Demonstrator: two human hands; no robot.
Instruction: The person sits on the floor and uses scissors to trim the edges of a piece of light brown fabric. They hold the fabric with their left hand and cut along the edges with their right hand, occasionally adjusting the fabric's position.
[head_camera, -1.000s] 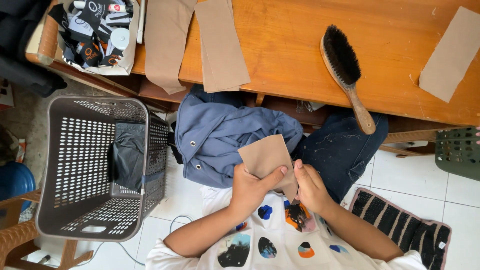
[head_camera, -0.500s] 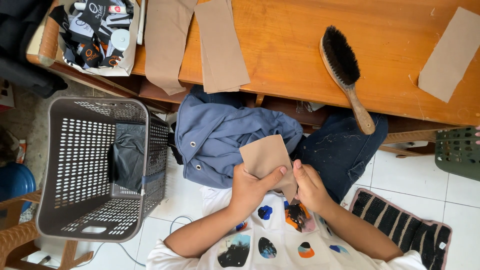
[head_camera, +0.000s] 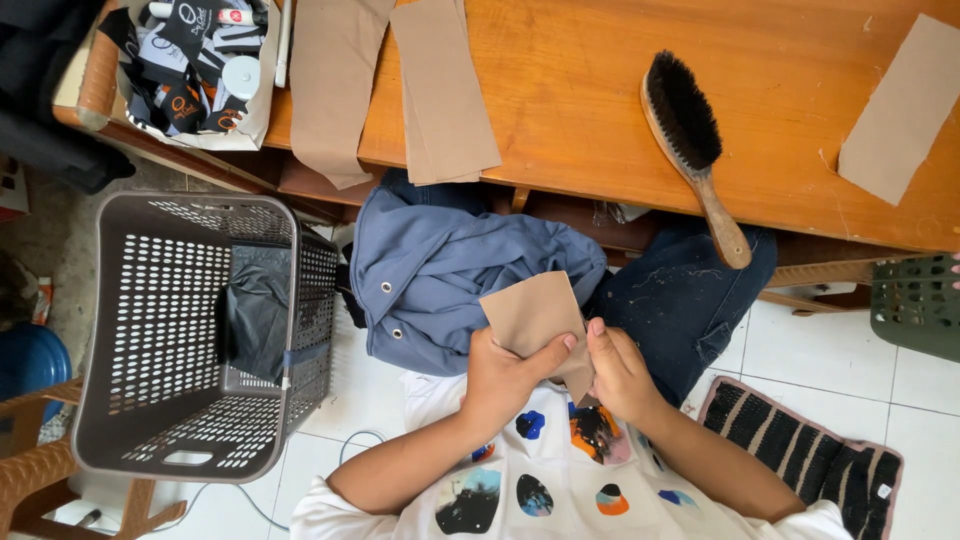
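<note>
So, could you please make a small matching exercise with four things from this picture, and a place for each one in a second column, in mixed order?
Things:
1. brush
2. tan cloth piece
3. black bag
4. striped mat

Places:
A. inside the grey basket
B. on the white tile floor, at the lower right
C. lying on the wooden table
D. held between the left hand and the right hand

Pairs: 1-C, 2-D, 3-A, 4-B
</note>
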